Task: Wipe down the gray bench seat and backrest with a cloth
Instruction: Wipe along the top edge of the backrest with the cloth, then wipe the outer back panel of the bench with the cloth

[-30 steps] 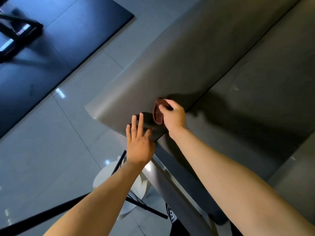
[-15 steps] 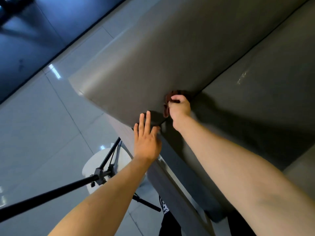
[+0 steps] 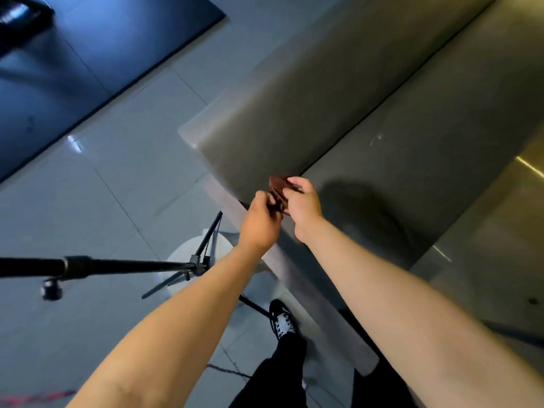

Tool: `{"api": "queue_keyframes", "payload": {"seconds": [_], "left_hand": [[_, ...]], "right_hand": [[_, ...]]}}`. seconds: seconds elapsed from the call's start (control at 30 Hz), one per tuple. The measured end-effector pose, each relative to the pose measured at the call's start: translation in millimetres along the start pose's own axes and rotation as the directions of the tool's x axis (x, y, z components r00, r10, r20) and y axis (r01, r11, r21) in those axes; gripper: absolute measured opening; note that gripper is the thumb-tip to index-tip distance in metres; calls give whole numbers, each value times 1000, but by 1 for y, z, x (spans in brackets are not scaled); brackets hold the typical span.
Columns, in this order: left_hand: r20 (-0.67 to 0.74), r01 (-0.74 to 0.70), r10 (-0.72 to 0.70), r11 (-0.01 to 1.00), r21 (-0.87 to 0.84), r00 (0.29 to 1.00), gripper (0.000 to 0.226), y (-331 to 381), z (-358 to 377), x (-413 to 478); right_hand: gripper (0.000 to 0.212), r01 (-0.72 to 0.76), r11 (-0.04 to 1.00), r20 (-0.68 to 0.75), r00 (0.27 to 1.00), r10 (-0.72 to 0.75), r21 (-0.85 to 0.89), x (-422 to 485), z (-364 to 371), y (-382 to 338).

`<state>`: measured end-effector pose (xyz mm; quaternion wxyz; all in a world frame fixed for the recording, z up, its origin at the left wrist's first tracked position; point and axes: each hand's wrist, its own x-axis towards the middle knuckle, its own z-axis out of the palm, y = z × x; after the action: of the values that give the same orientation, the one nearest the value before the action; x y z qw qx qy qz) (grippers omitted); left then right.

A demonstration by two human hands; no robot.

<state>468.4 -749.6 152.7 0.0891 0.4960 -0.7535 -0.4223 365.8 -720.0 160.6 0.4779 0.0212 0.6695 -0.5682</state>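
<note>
While both hands meet at the centre of the view, the pale tiled floor (image 3: 117, 201) fills the whole side from seven to eleven o'clock, glossy with small glints of light. Across the floor towards one o'clock runs the gray bench (image 3: 338, 98), seen as two long panels that join in a dark crease; which panel is the seat and which the backrest cannot be told for sure. On the panel at three o'clock lies a rounded shadow (image 3: 362, 213). A dark blue-black mat (image 3: 103, 54) covers the floor at ten to eleven o'clock.

Two bare forearms reach up from five and seven o'clock. A black stand pole (image 3: 117, 265) crosses from nine o'clock towards the centre, its thin legs spread over a white round base (image 3: 188, 254). At six o'clock are black trousers (image 3: 279, 378) and a black-and-white shoe (image 3: 282, 319) on the tiles, beside the near end of the bench.

The left hand (image 3: 260, 222) has its fingers curled and pinches the near edge of the cloth. The right hand (image 3: 303, 207), just beside it at two o'clock, is clenched round the cloth from the other side. The reddish-brown cloth (image 3: 278, 187) is bunched between the two hands, at the near end of the crease; motion blur hides whether it touches the bench.
</note>
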Motion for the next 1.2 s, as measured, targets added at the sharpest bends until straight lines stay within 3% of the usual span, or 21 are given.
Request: {"api": "queue_keyframes", "payload": {"seconds": [0.23,0.6,0.83,1.2], "left_hand": [[69,-69,79,987,-144,994,31,66,-6,-83],[39,96,-91,978,-187,995,25,103,52,-217],[178,371,-326,823,-431,928,46,110,79,-258],[290,446,-346,770,-455,892,39,93,75,-254]], "right_hand": [[26,26,1000,-104,994,-27,-13,-108,-51,-20],[29,38,993,-141,989,-54,-112,-232,-168,9],[24,58,981,-173,981,-90,-183,-261,-219,30],[31,-57,951,-149,989,11,-305,-256,-199,40]]}}
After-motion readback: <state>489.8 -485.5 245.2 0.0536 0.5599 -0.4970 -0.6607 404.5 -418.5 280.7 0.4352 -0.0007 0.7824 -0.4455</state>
